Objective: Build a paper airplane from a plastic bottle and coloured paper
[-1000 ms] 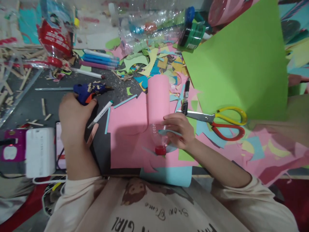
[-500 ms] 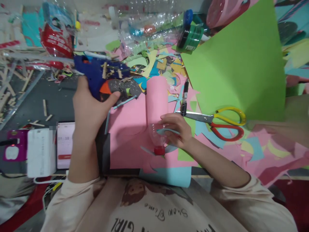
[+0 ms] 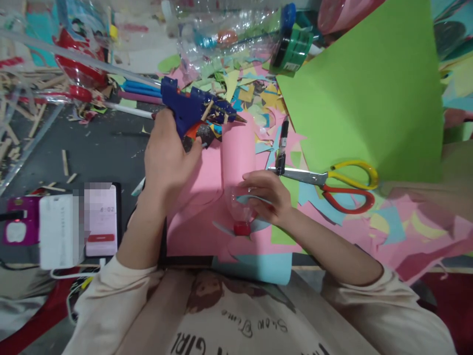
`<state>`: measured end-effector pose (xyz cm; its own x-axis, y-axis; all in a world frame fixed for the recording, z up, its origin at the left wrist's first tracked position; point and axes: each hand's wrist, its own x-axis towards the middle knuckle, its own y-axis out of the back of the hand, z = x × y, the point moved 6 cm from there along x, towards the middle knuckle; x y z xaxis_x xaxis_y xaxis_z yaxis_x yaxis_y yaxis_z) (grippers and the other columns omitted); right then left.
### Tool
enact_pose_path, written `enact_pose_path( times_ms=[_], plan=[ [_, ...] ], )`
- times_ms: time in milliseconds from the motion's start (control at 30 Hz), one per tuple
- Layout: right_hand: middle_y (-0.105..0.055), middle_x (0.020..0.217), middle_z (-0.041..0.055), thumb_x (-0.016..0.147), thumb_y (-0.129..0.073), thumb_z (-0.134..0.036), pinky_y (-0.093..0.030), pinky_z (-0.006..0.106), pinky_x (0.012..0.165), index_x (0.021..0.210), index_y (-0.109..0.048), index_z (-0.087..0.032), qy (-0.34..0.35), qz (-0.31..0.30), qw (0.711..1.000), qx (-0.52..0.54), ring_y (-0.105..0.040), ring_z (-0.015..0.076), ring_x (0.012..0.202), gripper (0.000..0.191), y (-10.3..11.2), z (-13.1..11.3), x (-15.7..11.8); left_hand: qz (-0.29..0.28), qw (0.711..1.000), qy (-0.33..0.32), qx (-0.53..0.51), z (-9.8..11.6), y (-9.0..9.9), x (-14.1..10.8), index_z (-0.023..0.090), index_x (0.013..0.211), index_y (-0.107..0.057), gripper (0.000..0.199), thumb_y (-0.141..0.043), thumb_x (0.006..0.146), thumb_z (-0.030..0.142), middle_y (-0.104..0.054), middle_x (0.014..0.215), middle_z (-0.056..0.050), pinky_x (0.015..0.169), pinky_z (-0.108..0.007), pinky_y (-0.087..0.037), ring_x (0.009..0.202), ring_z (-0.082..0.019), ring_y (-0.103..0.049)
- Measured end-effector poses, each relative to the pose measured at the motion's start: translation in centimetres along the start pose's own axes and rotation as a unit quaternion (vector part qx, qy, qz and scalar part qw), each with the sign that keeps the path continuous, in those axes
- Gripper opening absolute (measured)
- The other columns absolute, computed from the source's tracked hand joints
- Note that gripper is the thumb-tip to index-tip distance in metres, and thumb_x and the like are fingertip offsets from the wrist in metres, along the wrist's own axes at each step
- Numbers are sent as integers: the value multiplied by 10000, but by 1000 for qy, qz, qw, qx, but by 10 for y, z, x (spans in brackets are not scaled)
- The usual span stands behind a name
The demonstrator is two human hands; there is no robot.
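My left hand (image 3: 172,153) grips a blue glue gun (image 3: 185,108), its nozzle pointing right, just above the far end of a pink paper roll. That pink paper roll (image 3: 238,153) is wrapped around a clear plastic bottle (image 3: 235,204) with a red cap (image 3: 242,228) toward me. My right hand (image 3: 269,197) holds the bottle near its neck, with a light-blue paper strip between its fingers. Under them lies a pink paper sheet (image 3: 192,227).
Scissors (image 3: 321,180) and a black marker (image 3: 283,145) lie right of the roll. A large green sheet (image 3: 369,98), plastic bottles (image 3: 236,37) and paper scraps are behind. A phone (image 3: 100,217) and a white box (image 3: 56,231) sit at left.
My left hand has moved right and lifted the glue gun, bringing its nozzle over the roll's far end. My right hand has stayed nearly still on the bottle.
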<state>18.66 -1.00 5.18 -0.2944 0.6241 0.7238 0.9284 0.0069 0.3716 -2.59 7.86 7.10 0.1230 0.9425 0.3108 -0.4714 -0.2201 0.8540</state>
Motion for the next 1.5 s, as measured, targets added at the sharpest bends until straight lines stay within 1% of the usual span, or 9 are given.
enact_pose_path(
  times_ms=[167,400,533,700,833,967,1133,1267,1500],
  plan=[
    [-738,951,81,982,-521,-235,-643,408,733,1042,-622,-228,7,2,1000,-22,-746,239,911,117,1,-3,2,-40,998,31,-23,2,0,1,267,1261,-495,392,-614,918,412,-625,1280,-87,1086,-517,-507,1282,-308,-582],
    [-749,985,73,962,-562,-246,-629,420,789,1093,-635,-250,-23,-10,1000,3,-735,242,964,150,1,1,-1,-58,997,53,-1,8,1,1,239,1247,-509,370,-600,907,353,-610,1292,-115,1103,-511,-476,1297,-328,-569],
    [-738,971,81,972,-549,-249,-625,398,769,1038,-636,-231,-14,-1,1000,-4,-727,229,932,110,2,-1,1,-59,996,63,-5,7,5,1,240,1252,-508,383,-598,905,375,-597,1325,-114,1133,-523,-452,1330,-338,-547],
    [-737,962,73,964,-555,-227,-626,400,756,997,-635,-235,-10,2,1000,-14,-728,232,926,87,2,-2,1,-30,998,57,-22,5,13,-3,290,1272,-498,388,-585,915,412,-607,1306,-79,1123,-549,-458,1322,-337,-548],
    [-747,977,80,939,-600,-223,-625,420,787,1075,-639,-237,-23,2,1000,10,-722,253,986,142,2,0,-2,8,999,49,2,1,14,-6,312,1260,-506,373,-584,904,392,-634,1248,-66,1094,-526,-491,1257,-313,-578],
    [-748,972,79,961,-576,-236,-632,426,768,1061,-624,-246,-23,-5,1000,-3,-738,252,969,112,2,0,-2,17,998,54,29,-2,14,-6,309,1208,-521,327,-583,891,363,-649,1179,-63,1027,-501,-531,1180,-301,-615],
    [-750,956,89,976,-558,-242,-636,412,742,1038,-623,-230,-15,1,1000,-15,-743,248,949,91,2,-2,1,1,996,81,39,-3,18,-5,245,1213,-507,442,-669,814,348,-635,1224,-103,1027,-535,-519,1216,-346,-605],
    [-749,962,86,982,-548,-238,-636,415,740,1040,-625,-235,-14,-2,1000,-12,-740,244,949,96,2,-3,1,-3,996,89,24,0,18,-3,273,1217,-483,487,-710,809,413,-628,1236,-90,1029,-532,-524,1239,-352,-596],
    [-750,976,86,1000,-524,-255,-633,409,763,1045,-618,-250,-16,-9,1000,-14,-732,240,994,104,1,-2,0,-53,997,57,21,16,4,0,188,1227,-478,420,-628,873,357,-599,1290,-163,1085,-519,-480,1289,-352,-566]
  ],
)
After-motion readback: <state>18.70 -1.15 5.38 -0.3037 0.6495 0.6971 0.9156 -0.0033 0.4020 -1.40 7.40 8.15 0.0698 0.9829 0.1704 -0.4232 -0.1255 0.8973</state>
